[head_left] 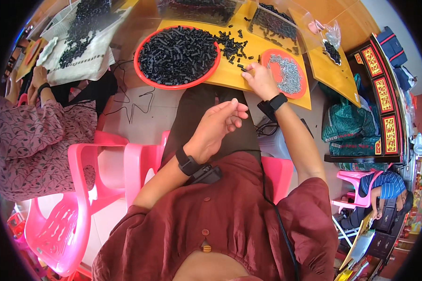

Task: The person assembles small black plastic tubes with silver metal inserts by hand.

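My right hand [261, 82] is over the front of the yellow table, thumb and forefinger pinched at a small black plastic tube [242, 68]. More loose black pieces [232, 48] are scattered just beyond it. Nearer to me, above my lap, my left hand [218, 125] is closed, its thumb against curled fingers; what they hold, if anything, is hidden. A red round tray [138, 63] heaped with black tubes stands beyond my left hand. Beside my right hand lies a smaller red plate [266, 57] with many silvery screw-like parts [290, 77].
Clear bins [274, 29] of black parts stand at the table's back. A person in a patterned top [37, 131] sits at left by a cloth-covered surface [86, 61]. Pink chairs [79, 187] are beside me; green sacks [347, 122] lie at right. Another person [390, 187] bends over farther right.
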`<state>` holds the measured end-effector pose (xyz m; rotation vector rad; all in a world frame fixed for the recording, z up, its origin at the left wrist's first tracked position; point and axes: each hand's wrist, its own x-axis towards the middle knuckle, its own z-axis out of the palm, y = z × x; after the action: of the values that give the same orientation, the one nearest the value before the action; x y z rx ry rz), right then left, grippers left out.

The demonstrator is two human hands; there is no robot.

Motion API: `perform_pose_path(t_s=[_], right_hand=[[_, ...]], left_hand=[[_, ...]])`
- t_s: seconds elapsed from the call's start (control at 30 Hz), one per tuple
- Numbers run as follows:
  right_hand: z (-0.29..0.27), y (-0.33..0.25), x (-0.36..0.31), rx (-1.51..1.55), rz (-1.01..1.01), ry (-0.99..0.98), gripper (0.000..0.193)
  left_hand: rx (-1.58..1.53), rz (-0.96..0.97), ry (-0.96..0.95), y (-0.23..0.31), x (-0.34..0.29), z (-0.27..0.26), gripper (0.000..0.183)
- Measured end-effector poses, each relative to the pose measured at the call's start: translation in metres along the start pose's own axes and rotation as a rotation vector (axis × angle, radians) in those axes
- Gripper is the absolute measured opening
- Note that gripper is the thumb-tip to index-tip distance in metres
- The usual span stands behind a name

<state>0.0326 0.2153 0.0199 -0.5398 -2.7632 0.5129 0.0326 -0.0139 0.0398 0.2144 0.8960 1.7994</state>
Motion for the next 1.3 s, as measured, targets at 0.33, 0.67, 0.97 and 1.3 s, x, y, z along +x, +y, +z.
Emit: perform_pose_path(t_s=[0.33, 0.67, 0.97, 1.3], right_hand=[[-0.019, -0.036, -0.058, 0.446, 0.056, -0.254, 0.022], [-0.058, -0.011, -0.055, 0.306, 0.005, -0.128, 0.017], [-0.068, 0.097, 0.003, -0.197, 0.125, 0.017, 0.01], [-0.048, 0.115, 0.019, -0.275, 0.105, -0.084, 0.012]], left_hand=[[-0.083, 0.043, 0.238, -0.014, 0.018, -0.019, 0.027], [-0.048, 0.103, 0.219, -0.013, 0.013, -0.019, 0.024], [-0.06, 0.026, 0.162, -0.012, 0.014, -0.017, 0.025], [-0.095, 0.031, 0.114, -0.006, 0.014, -0.02, 0.026]])
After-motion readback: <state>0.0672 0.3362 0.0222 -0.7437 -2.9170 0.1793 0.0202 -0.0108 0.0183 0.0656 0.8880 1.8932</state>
